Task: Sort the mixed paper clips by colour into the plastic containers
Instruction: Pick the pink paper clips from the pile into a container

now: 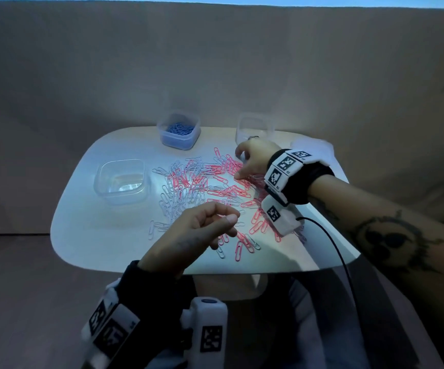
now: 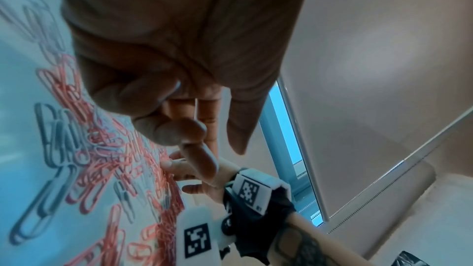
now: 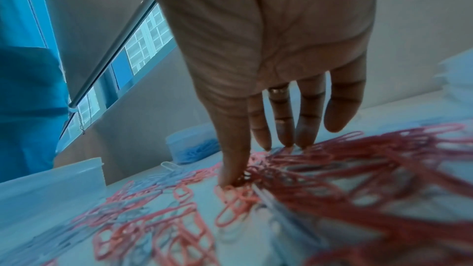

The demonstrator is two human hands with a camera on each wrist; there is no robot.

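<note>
Looking down, we see the white tabletop (image 1: pixel 88 235) carrying everything, with a spread of pink and white paper clips (image 1: pixel 202 190) across its middle. At the far edge stands the container of blue clips (image 1: pixel 179 132), and to its right a clear container (image 1: pixel 254 126) whose contents we cannot make out. A third clear container (image 1: pixel 121 180) sits at the left of the pile, just beside the white clips.

Our right hand (image 1: pixel 252 159) is down on the far right part of the pile, its fingers nearly straight and spread narrowly, the thumb and fingertips (image 3: pixel 285 139) pressing onto the pink clips (image 3: pixel 358 169); it grips nothing that we can see. Our left hand (image 1: pixel 199 233) hovers over the near edge of the pile, fingers curled in, thumb meeting the forefinger; whether a clip sits in that pinch we cannot tell, as the wrist view is blurred.
</note>
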